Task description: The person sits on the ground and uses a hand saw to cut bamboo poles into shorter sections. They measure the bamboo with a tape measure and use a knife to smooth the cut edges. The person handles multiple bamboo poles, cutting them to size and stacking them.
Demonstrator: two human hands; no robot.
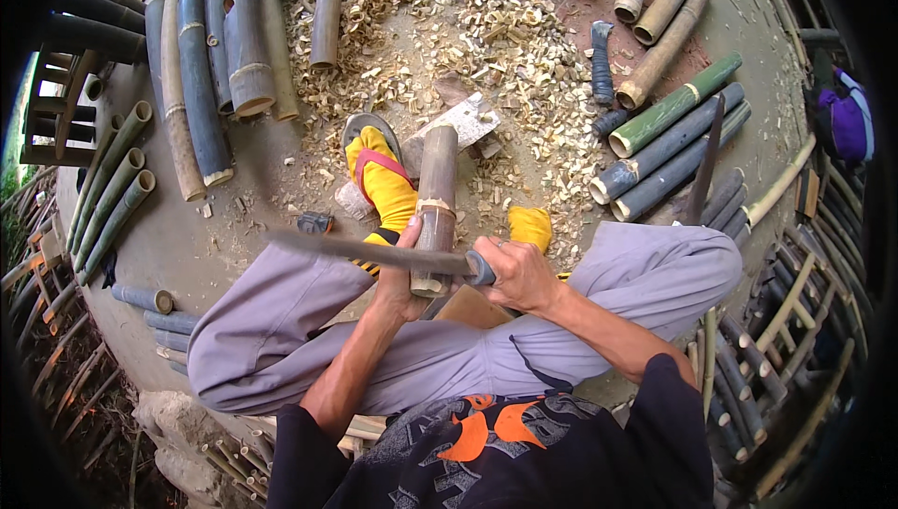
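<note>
A brown bamboo piece (438,165) stands out in front of me between my legs, its far end beside a pale wooden block (468,123). My left hand (404,270) is wrapped round its near part, below the ring of the node. In my right hand (513,273) is the dark handle of a machete. The machete's blade (365,252) points left, lying across above the bamboo and my left hand; whether it touches the bamboo I cannot tell. The blade's far end looks blurred.
Wood chips (533,60) cover the ground ahead. Long bamboo poles (192,69) lie at the left; green and dark bamboo pieces (678,102) lie at the right. A second long blade (706,163) stands up near my right knee. My yellow-socked foot (385,181) wears a sandal.
</note>
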